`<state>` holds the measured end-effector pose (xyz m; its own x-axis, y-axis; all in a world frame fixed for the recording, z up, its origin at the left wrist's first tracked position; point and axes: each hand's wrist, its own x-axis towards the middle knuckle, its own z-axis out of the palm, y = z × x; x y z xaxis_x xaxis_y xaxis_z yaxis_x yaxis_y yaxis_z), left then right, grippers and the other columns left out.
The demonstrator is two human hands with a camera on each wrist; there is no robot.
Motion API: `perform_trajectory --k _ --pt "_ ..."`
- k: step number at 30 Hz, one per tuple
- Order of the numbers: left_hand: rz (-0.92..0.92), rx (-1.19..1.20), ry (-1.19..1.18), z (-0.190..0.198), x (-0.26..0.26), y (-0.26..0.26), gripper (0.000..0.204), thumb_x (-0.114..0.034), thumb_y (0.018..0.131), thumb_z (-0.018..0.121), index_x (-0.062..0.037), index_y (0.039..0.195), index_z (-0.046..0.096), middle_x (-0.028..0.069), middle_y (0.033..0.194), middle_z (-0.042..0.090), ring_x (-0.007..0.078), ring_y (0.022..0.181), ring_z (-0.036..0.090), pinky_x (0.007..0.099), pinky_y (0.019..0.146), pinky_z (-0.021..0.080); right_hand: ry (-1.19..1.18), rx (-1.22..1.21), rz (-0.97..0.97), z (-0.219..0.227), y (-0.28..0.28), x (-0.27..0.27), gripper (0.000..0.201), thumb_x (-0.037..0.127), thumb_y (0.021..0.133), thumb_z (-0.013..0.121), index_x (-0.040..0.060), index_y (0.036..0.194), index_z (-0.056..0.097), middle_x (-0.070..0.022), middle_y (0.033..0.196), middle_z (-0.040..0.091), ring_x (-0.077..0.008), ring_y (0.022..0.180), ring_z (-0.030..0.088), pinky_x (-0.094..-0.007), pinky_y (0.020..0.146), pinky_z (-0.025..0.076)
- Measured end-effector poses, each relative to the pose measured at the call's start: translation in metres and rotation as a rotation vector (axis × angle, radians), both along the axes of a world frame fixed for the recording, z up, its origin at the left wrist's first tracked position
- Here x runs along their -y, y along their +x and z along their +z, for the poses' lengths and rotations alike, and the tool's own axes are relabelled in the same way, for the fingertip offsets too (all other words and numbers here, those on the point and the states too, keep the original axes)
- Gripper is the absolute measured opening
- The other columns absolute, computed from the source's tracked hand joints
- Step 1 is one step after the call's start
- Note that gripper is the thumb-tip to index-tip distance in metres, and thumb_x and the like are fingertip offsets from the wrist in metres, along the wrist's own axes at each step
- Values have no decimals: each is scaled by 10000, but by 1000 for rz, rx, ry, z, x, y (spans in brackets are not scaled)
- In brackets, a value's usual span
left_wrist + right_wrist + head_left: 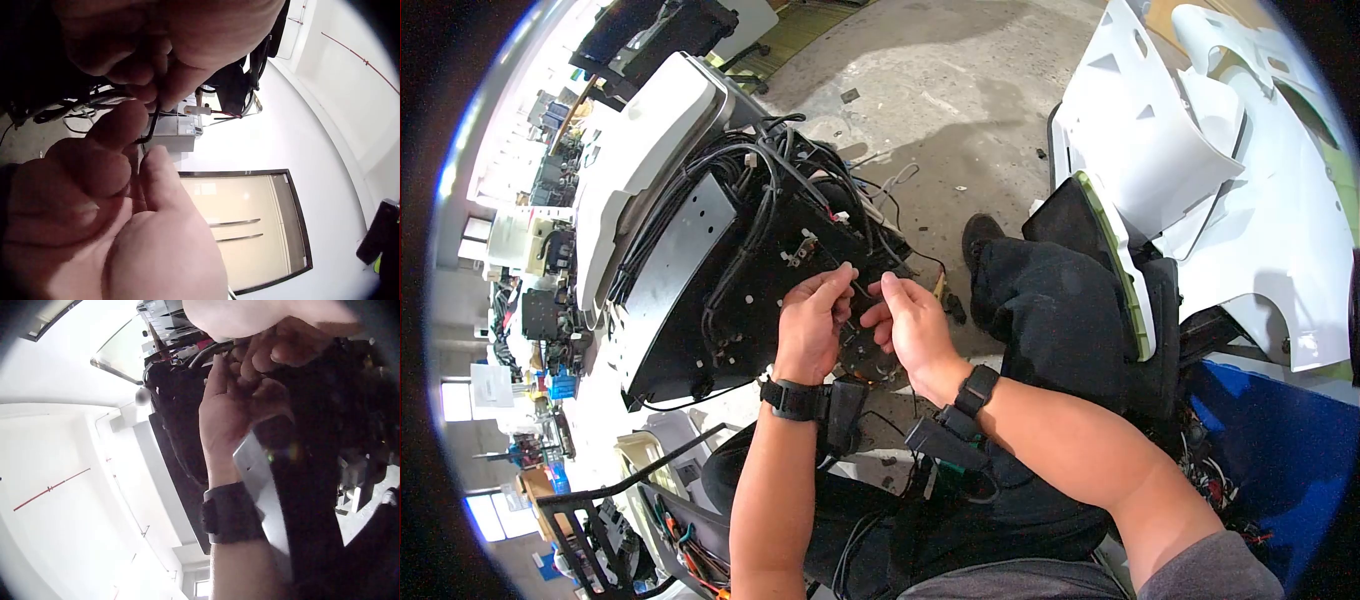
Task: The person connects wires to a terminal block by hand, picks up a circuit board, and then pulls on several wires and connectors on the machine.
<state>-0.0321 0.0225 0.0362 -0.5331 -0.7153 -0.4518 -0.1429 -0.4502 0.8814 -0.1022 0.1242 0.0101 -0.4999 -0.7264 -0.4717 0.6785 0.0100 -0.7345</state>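
Pinching a thin black cable between thumb and fingertip, my left hand fills the top of the left wrist view. Below it my right hand has its fingers curled round the other stretch, its thumb just beside the cable. The cable bridges the small gap between my hands and bends near the right fingertips. I judge it light and springy, its jacket smooth enough to slip; a pinch close to the bend should steer it best, without kinking it. Behind hangs a hard, boxy white connector.

From the right wrist, my hands overlap and hide the cable, so I can't tell the grip there. A matte black strap wraps my left wrist beside a sharp-edged, grey-faced block.

From my head, both hands meet in front of a flat, stiff black housing, probably sheet metal, punched with round holes. Rubbery loops in a thick cable bundle drape over it. Glossy, curved white shells stand to my right, above rough, stained concrete.
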Motion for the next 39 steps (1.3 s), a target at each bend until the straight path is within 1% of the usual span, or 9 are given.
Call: perform_trajectory --k 2,4,8,13,19,26,31,37,39 --pt "-4 -7 1 -2 1 1 183 -183 810 646 -3 837 628 -22 667 510 57 570 408 193 520 326 20 19 17 2 0 -2 362 389 928 419 53 952 551 -32 706 582 -72 528 459 -211 483 371" --pt "-8 -13 0 -1 1 2 193 -183 812 641 5 855 631 -21 673 509 58 573 411 191 522 327 -37 197 68 3 1 -4 373 395 930 409 51 940 552 -30 696 576 -72 523 453 -209 483 364" --pt "-11 5 -2 2 1 2 191 -174 825 614 10 874 632 -19 692 514 59 580 413 189 532 337 -52 243 13 1 3 -2 379 390 931 395 56 887 567 -31 680 582 -75 504 451 -222 463 367" --pt "0 0 19 -1 1 3 196 -170 834 599 16 889 630 -19 702 515 59 584 431 193 541 350 -73 181 155 10 -1 -2 325 360 921 436 75 875 585 -2 703 576 -63 545 459 -206 493 356" --pt "-29 -22 56 -2 2 5 202 -183 850 590 6 913 623 -22 703 518 57 596 465 196 555 372 -119 147 154 6 1 0 266 328 902 487 92 853 600 6 713 578 -56 557 461 -199 511 359" --pt "-9 -20 91 -4 -1 3 175 -212 830 633 -40 805 607 -39 646 512 40 561 447 181 523 365 -91 37 130 4 0 1 228 277 892 531 65 847 601 5 710 579 -51 563 459 -191 504 363" --pt "-26 -10 43 -8 1 3 169 -213 812 659 -78 739 587 -52 603 492 38 533 420 179 503 338 -46 -197 129 1 2 1 261 294 891 536 46 854 611 -3 705 578 -54 555 449 -191 493 365" --pt "-5 -15 -1 0 0 1 169 -186 807 656 -26 778 608 -32 639 491 53 546 388 194 506 310 15 -39 10 -1 -1 1 338 363 915 468 50 905 595 -6 692 568 -58 540 447 -202 487 365" --pt "10 -48 14 -1 0 3 181 -175 811 647 3 802 612 -21 659 496 58 564 391 197 518 316 24 -19 32 -1 0 1 350 374 920 448 54 910 590 -6 689 564 -59 539 445 -205 487 364"
